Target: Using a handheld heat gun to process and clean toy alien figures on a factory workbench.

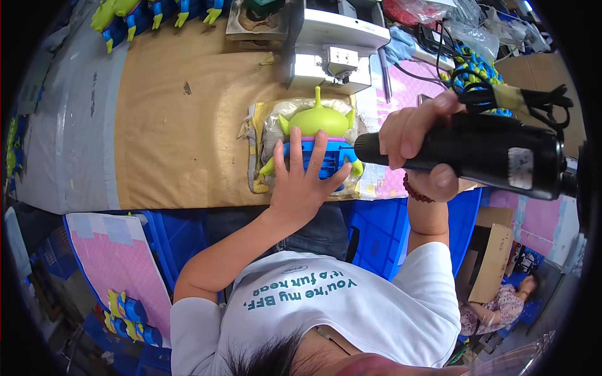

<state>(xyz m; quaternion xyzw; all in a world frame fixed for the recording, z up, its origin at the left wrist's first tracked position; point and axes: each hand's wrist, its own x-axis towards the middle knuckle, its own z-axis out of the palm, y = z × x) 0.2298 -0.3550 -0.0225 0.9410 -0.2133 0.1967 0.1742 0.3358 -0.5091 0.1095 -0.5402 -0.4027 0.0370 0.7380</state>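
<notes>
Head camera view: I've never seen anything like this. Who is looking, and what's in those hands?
There is no robot here, just a person's two bare hands. A wide camera worn on the head looks down, so straight edges seem bent. On the brown table, a green and blue toy lies on crinkled clear plastic. The left hand rests on the toy, fingers spread. The right hand grips a black tool, its narrow end aimed at the toy; whether it touches is hard to tell. Behind stands a pale metal device.
</notes>
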